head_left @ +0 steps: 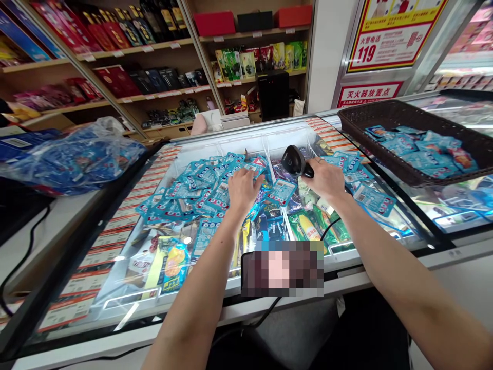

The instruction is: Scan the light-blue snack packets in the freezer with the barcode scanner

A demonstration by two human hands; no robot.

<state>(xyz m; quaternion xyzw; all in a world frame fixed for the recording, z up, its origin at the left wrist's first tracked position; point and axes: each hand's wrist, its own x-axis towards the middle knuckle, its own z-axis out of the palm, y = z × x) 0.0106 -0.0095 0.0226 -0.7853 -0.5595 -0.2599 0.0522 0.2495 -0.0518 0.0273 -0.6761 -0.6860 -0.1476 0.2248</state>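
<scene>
My right hand [325,179] is wrapped round the handle of a black barcode scanner [295,161], its head tilted toward the left over the freezer's glass top. My left hand [244,189] rests on a heap of small blue snack packets [192,185], fingers stretched forward and slightly apart. Between the hands, one blue packet [281,192] lies by itself, a pale label on it facing up. More blue packets [375,199] are spread to the right of my right hand. The scanner's cable runs down from below my right hand.
A dark woven basket [389,163] with blue packets stands at the right. On the left lies a clear plastic bag [82,154] of blue packets. A phone-like object with a blurred screen [283,272] sits at the front edge. Stocked shelves [162,95] line the back.
</scene>
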